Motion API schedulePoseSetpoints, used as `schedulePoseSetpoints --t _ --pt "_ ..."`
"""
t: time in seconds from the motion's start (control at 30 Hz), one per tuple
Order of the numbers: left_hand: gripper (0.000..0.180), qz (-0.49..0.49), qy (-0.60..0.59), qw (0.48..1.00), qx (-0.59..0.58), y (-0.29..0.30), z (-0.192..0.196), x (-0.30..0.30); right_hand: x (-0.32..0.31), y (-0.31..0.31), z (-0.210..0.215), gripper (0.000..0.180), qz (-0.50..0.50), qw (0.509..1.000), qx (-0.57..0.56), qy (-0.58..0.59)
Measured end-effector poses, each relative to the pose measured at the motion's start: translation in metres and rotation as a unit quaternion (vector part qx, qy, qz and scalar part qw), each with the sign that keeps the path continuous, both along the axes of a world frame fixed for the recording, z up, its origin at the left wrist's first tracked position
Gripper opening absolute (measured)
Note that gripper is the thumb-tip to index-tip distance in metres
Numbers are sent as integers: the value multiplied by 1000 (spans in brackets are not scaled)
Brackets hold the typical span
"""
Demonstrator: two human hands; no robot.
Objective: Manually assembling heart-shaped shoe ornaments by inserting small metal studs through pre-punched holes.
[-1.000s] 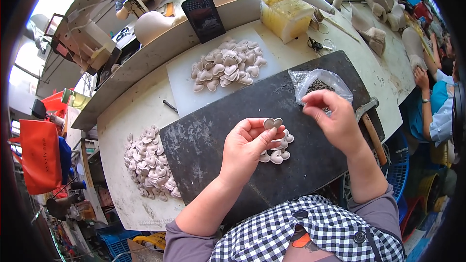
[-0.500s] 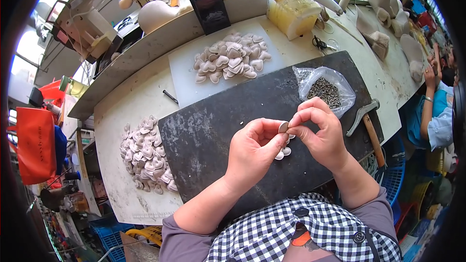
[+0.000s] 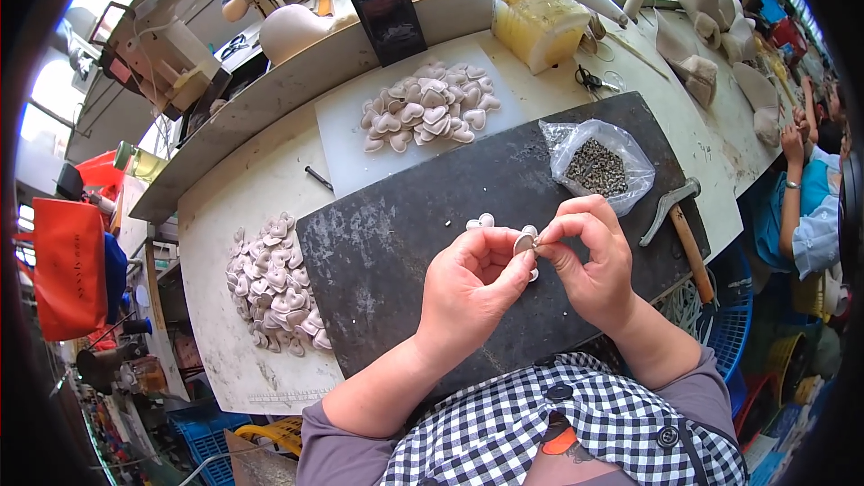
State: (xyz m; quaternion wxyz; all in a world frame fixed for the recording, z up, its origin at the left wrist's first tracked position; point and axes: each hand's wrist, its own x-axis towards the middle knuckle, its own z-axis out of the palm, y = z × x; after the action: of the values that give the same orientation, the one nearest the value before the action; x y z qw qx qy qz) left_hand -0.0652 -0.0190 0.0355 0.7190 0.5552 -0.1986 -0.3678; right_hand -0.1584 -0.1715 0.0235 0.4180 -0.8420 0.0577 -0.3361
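Note:
Over the black board (image 3: 378,243), my left hand (image 3: 472,283) pinches a small padded heart (image 3: 525,241) between thumb and fingers. My right hand (image 3: 589,256) meets it at the heart's right edge, thumb and fingertips closed on something tiny that I cannot make out. Another padded heart (image 3: 486,220) lies on the board just beyond my left hand. A bit of a further one (image 3: 533,275) shows below the held heart, mostly covered by my fingers. Beyond my right hand sits a clear plastic bag (image 3: 643,175) full of small metal pieces (image 3: 597,169).
Loose hearts form a heap (image 3: 274,283) left of the board and another pile (image 3: 432,106) on a white sheet (image 3: 346,157). At right lies a hammer (image 3: 688,243). Scissors (image 3: 589,79), a yellowish container (image 3: 540,27) and a black tray (image 3: 389,18) stand farther back. Another person (image 3: 810,207) sits far right.
The held heart has turned from nearly edge-on to showing more of its face. A heart beyond my left hand has come into sight. Both hands stay close together.

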Motion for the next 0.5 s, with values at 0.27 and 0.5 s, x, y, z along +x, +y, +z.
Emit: schedulePoseSetpoints --t 0.27,0.5 --pt "17 -19 -28 999 27 8 -14 -1 0 7 6 14 7 986 -167 3" --pt "11 67 -312 943 95 13 -5 -7 -2 15 -1 22 91 957 268 66"
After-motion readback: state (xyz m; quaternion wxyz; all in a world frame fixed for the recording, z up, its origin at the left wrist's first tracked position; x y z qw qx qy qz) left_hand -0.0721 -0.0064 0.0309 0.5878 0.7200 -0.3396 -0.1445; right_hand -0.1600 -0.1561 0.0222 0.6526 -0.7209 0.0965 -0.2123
